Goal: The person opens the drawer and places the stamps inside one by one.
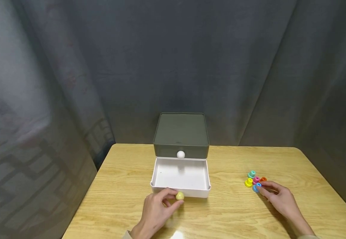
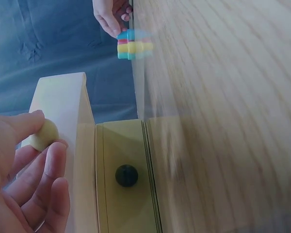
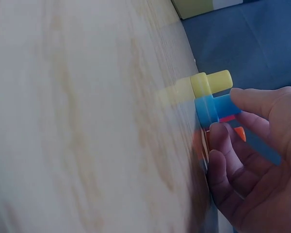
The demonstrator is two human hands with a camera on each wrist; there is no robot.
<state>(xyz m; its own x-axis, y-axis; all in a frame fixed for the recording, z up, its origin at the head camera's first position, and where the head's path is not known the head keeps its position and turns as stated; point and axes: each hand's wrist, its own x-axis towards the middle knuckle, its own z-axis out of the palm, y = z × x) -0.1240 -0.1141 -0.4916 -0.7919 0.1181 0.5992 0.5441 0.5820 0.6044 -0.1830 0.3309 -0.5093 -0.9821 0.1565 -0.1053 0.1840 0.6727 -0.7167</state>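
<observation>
My left hand (image 1: 156, 209) pinches the pale yellow round knob (image 1: 180, 196) of a white drawer (image 1: 181, 193) between thumb and fingertips. The drawer stands pulled out from the bottom of a small grey cabinet (image 1: 181, 129). On the right, my right hand (image 1: 281, 200) holds a blue stepped plastic peg (image 3: 209, 110) between thumb and fingers; the peg stands on the table. Close around it are a yellow peg (image 1: 248, 182), a teal peg (image 1: 251, 174), a pink peg (image 1: 255, 179) and an orange peg (image 1: 263, 179), partly covered by the fingers.
The cabinet stands near the back edge of a wooden table (image 1: 125, 186). Its upper drawer, with a white round knob (image 1: 180, 154), is closed. Grey curtains (image 1: 173, 66) hang behind the table and at both sides.
</observation>
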